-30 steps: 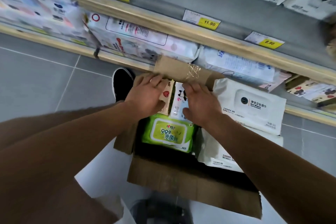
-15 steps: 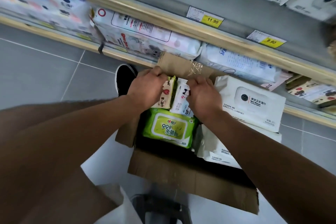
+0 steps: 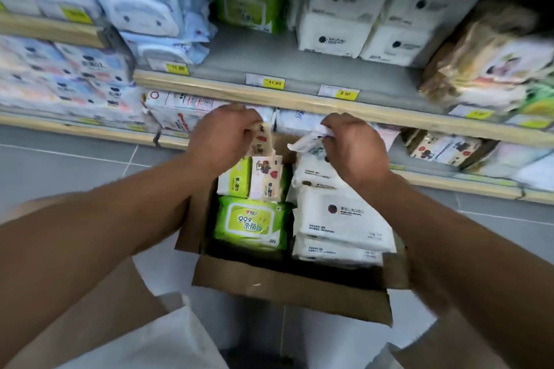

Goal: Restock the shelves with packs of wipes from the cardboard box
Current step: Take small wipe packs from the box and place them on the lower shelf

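Hands higher (shelf edge beyond)

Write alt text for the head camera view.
Two bare hands lift small wipe packs from an open cardboard box on the floor: the left hand grips a cream pack, the right hand a white pack. Stocked shelves stand behind.

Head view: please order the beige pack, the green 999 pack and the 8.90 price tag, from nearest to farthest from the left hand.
1. Beige pack, gripped in the left hand.
2. Green 999 pack, below in the box.
3. 8.90 price tag, on the shelf edge, rightward.
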{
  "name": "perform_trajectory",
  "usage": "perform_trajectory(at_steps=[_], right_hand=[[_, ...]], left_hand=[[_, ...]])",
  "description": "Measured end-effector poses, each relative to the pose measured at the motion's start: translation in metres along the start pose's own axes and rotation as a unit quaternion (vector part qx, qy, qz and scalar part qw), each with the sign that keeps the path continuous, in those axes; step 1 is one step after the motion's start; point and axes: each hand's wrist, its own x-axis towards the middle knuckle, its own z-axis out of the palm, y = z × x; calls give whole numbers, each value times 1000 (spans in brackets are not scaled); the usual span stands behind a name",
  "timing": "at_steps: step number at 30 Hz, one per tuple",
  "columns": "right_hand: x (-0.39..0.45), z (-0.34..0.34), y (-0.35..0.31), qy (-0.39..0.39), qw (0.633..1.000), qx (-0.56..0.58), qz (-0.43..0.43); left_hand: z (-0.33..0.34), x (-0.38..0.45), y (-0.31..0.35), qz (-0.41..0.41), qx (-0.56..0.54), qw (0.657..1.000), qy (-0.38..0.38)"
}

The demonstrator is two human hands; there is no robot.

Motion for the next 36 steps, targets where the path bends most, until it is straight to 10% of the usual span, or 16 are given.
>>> perform_trajectory(at_steps=[19,36], right_hand=[[-124,-87,280,138,968,-100,184],[-83,50,460,137,972,-89,171]], left_hand=[[153,102,271,196,-57,976,-74],[332,179,283,141,-69,978,-135]])
